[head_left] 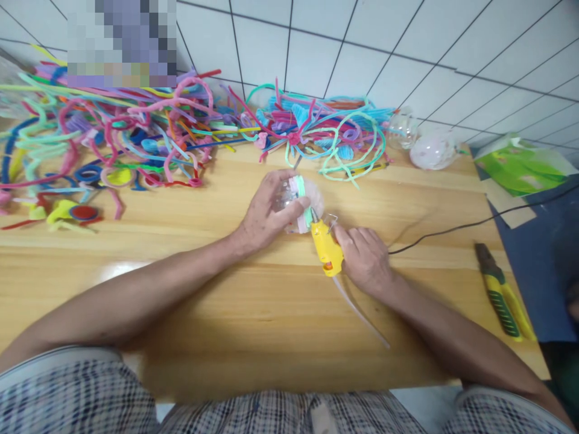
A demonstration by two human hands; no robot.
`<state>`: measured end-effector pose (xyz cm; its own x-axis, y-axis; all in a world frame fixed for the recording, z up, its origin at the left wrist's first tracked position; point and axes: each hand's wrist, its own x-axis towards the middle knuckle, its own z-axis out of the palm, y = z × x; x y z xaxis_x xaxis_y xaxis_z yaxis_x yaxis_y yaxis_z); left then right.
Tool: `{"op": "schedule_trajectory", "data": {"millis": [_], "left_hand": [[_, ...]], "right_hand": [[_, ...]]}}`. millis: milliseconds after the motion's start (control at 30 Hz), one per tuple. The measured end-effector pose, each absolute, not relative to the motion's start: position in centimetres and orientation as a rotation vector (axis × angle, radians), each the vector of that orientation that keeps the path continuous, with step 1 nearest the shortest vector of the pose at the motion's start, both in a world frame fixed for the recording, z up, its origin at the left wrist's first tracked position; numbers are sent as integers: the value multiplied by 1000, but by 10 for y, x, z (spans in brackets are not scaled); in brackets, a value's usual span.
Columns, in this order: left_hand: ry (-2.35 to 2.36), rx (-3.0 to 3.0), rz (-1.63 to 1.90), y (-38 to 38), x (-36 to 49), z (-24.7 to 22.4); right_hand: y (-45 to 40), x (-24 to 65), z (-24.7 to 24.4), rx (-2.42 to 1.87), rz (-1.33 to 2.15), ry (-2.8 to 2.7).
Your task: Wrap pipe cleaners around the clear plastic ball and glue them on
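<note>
Left hand (263, 211): curled around clear ball (315, 194)
Right hand (366, 256): wrapped round yellow glue gun (326, 244)
Nozzle (313, 214): near ball's green band (301, 187)
Far left: pipe cleaners (108, 144)

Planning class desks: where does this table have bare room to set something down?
Bare wood lies between the forearms, left of the glue stick, and between right hand and pliers, in front of the cord. The back is crowded with pipe cleaners.

Just one head-worn cam here, peering forward and down over checked clothing (72, 392) at the left hand (266, 214) and right hand (365, 258) mid-frame, pretty close, with tiled wall (325, 42) up top.
</note>
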<state>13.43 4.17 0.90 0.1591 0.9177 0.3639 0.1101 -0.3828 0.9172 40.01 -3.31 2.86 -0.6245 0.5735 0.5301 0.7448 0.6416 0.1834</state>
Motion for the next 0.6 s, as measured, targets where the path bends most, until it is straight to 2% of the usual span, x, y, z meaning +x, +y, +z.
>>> {"op": "schedule_trajectory", "data": {"millis": [600], "left_hand": [[1030,1718,1238,39,132,21]], "right_hand": [[-32,402,31,-1016,-618,-2452]]}}
